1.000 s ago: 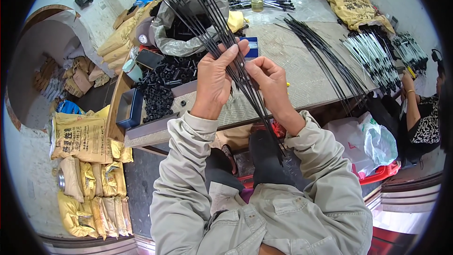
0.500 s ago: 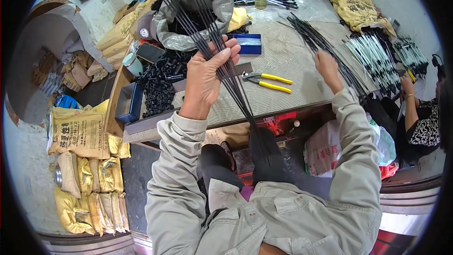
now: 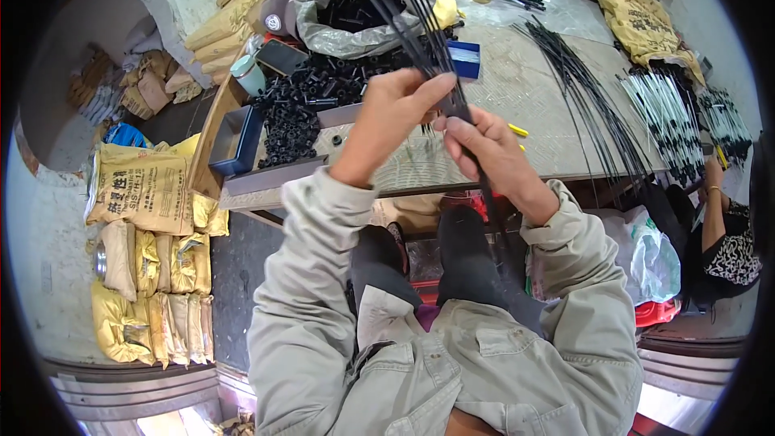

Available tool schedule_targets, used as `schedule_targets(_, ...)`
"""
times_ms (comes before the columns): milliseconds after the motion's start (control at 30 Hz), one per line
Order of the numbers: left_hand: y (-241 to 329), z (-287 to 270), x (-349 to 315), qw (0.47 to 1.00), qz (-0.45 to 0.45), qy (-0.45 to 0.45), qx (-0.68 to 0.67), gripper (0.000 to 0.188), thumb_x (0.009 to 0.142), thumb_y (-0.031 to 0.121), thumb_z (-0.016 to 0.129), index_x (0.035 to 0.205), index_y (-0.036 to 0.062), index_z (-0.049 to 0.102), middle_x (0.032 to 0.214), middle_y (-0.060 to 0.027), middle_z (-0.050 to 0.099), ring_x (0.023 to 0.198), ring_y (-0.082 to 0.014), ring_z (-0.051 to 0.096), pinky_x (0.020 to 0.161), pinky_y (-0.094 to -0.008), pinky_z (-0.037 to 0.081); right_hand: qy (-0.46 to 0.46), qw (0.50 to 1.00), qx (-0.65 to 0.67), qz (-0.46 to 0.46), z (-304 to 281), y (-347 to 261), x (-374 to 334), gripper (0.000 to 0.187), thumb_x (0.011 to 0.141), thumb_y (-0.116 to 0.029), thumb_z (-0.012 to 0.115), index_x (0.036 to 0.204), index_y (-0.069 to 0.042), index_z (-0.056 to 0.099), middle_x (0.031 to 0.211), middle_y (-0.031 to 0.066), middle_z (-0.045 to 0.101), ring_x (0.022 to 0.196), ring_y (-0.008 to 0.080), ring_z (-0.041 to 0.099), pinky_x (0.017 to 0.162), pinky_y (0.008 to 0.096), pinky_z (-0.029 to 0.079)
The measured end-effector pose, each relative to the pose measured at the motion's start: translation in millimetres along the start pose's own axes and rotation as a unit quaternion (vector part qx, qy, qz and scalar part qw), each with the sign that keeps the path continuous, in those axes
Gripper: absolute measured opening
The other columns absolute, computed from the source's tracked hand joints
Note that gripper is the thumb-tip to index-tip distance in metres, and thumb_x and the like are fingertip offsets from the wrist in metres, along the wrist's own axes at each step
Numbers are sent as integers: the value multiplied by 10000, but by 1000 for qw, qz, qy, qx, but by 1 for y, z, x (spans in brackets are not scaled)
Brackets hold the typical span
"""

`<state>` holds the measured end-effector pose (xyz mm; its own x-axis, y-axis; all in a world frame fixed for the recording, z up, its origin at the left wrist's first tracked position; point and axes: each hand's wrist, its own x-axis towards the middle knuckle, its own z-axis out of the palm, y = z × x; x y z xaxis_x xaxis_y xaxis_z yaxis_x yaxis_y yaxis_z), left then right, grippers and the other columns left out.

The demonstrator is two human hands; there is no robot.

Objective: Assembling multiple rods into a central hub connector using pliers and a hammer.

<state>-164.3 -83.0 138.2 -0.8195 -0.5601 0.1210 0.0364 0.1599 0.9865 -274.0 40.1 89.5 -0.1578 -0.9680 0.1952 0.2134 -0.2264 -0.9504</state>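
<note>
A bundle of thin black rods stands tilted before me, fanned out at the top and gathered together lower down. My left hand is closed round the bundle. Just below it, my right hand grips the same rods, thumb on top. The lower ends run down over the table edge toward my legs. Mostly hidden behind my right hand are pliers, of which bits of the yellow handles show. More black rods lie loose on the table to the right.
Small black plastic parts are heaped at the left, beside an open blue box and a phone. A grey sack of black parts stands behind. White rods lie at the right, near another person's arm.
My right hand has left the loose rods on the table and come over to the bundle, closing on it below my left hand. The view has shifted slightly.
</note>
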Motion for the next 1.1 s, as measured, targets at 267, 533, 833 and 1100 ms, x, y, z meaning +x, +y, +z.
schedule_targets(267,-4,-22,-25,981,165,102,14,316,801,103,640,1053,-75,568,923,-129,650,882,-162,620,748,-229,488,-134,977,79,143,44,-31,-23,227,919,-135,434,1061,37,472,764,104,607,573,124,602,528,210,486)
schedule_targets(533,-81,-22,-40,992,93,45,71,188,851,75,555,998,-32,604,902,-82,657,816,-122,598,731,-260,466,-103,990,62,74,40,-53,-18,217,921,-122,395,1044,53,435,797,162,607,649,184,631,572,244,513)
schedule_targets(833,-115,-94,88,774,320,12,546,577,716,42,594,1266,117,438,1315,-114,421,1243,-266,368,1022,-430,244,-66,996,-56,-12,46,94,-34,151,913,-15,388,1017,63,466,864,141,617,744,180,635,674,275,523)
schedule_targets(1100,-105,-107,-11,630,128,-137,753,969,632,502,657,1388,85,217,1426,-208,184,1338,-326,156,1054,-488,117,0,996,63,65,46,216,-52,177,926,-51,387,1043,45,479,900,120,608,867,171,606,780,288,490)
